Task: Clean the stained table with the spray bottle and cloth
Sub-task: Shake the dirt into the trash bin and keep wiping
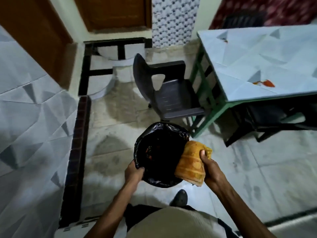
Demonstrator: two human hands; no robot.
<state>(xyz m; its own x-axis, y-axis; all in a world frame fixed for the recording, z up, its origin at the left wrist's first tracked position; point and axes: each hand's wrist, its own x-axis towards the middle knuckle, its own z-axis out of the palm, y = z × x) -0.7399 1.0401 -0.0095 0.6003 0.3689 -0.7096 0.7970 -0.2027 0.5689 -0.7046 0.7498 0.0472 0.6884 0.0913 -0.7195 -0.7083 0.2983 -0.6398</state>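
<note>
While the left hand [134,172] grips the bin liner [155,181], the right hand [211,169], clutching the orange cloth [190,163], should shake it well inside

Bin [159,152] left of cloth [192,162]

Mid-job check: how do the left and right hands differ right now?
The left hand grips the rim of the black bin liner; the right hand holds the folded orange cloth. The left hand is at the liner's near-left edge, the right hand beside its right edge, thumb on the cloth. Both grip something, away from the stained table.
</note>
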